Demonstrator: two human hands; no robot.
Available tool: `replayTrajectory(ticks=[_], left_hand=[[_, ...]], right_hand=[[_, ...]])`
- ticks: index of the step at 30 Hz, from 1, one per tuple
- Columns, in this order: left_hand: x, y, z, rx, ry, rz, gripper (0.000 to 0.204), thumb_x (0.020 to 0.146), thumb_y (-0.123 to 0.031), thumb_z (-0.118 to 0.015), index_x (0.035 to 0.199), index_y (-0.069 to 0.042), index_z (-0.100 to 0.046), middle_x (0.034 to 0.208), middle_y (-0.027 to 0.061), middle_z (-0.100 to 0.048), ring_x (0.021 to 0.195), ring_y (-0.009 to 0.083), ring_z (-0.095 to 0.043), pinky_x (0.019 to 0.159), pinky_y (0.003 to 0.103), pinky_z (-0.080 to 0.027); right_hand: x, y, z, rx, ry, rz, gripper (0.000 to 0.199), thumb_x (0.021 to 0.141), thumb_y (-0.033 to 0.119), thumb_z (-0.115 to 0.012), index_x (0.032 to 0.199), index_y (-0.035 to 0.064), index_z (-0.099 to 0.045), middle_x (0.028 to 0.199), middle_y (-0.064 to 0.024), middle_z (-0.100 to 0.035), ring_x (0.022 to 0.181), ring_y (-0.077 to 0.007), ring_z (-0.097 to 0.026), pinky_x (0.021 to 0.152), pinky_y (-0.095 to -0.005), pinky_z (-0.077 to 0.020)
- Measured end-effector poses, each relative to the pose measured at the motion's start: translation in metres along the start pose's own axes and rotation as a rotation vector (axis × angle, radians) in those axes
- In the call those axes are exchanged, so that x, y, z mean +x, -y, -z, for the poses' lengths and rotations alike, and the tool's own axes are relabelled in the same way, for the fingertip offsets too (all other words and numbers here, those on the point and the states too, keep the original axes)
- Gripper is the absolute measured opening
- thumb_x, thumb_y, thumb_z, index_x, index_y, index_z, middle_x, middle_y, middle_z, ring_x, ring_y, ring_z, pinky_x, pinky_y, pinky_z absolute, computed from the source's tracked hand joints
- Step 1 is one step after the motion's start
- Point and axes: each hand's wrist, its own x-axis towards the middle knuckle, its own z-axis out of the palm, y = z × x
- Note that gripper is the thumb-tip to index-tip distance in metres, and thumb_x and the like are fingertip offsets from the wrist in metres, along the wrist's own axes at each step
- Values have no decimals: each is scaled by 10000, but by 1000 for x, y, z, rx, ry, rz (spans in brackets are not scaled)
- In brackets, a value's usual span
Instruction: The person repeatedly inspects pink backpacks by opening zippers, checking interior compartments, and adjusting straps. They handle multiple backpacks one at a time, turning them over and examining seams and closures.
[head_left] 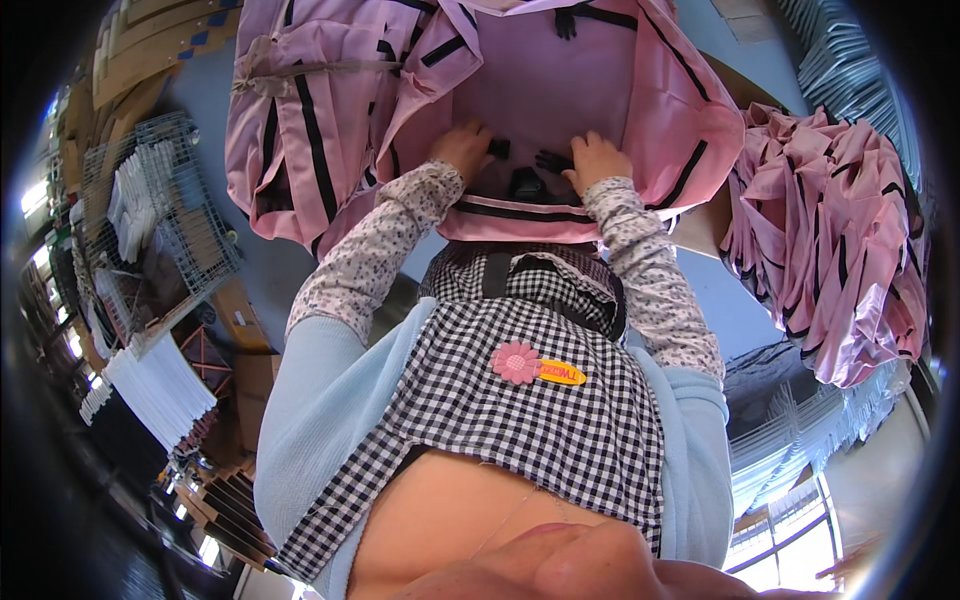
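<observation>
A large pink fabric piece with black trim (560, 80) lies spread in front of me, its sides raised like an opened bag. Inside its near part, the fingers of my left hand (460, 150) curl at a small black piece (497, 148). Opposite it, my right hand (600, 162) rests on the pink cloth with thumb and fingers apart. Beside those fingers lies another small black part (553, 160), perhaps a strap end. A bulkier black part (526, 184) sits between the hands, close to the near black-trimmed edge. The details of these black parts are too small to tell.
More pink pieces with black trim (300, 130) lie on the left. A heap of pink fabric (825, 230) hangs at the right. A wire cage (180, 190) stands far left, near stacked white sheets (165, 390). Cardboard (150, 50) is piled at the upper left.
</observation>
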Motion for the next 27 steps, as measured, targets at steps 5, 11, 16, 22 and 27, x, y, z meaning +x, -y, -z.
replayTrajectory(ticks=[5, 11, 16, 22, 27], left_hand=[[8, 6, -3, -106, 174, -8, 362, 795, -204, -701, 1125, -92, -604, 1058, 156, -609, 973, 341, -601, 830, 402, -497], [22, 10, 14, -702, 366, -27, 306, 861, -215, -673, 1097, -28, -617, 928, 124, -669, 869, 198, -632, 825, 315, -485], [28, -8, 2, -1026, 496, -27, 271, 904, -174, -634, 1068, 40, -609, 936, 80, -672, 869, 136, -615, 812, 276, -479], [27, -12, 9, -1118, 512, 83, 272, 924, -167, -617, 1106, 35, -606, 929, 58, -670, 869, 118, -615, 817, 268, -486], [26, -8, 1, -1155, 538, 88, 267, 924, -167, -617, 1107, 27, -611, 931, 54, -670, 877, 110, -620, 817, 259, -489]], right_hand=[[-6, -12, -10, 57, 76, -9, 239, 767, 286, -723, 929, 123, -659, 969, -61, -628, 988, -261, -589, 805, -405, -514], [0, -25, -25, 538, -28, -56, 245, 866, 300, -607, 924, 64, -642, 924, -148, -653, 897, -339, -616, 811, -440, -480], [-1, -25, -30, 688, 96, -201, 301, 914, 322, -573, 1011, 38, -604, 966, -177, -665, 936, -362, -622, 818, -414, -482], [-1, -32, -39, 847, 68, -204, 341, 919, 336, -570, 1034, 17, -605, 950, -192, -664, 939, -346, -633, 820, -406, -481], [-2, -30, -31, 840, 128, -251, 348, 911, 326, -590, 1039, 3, -606, 944, -187, -665, 924, -319, -644, 822, -380, -486]])
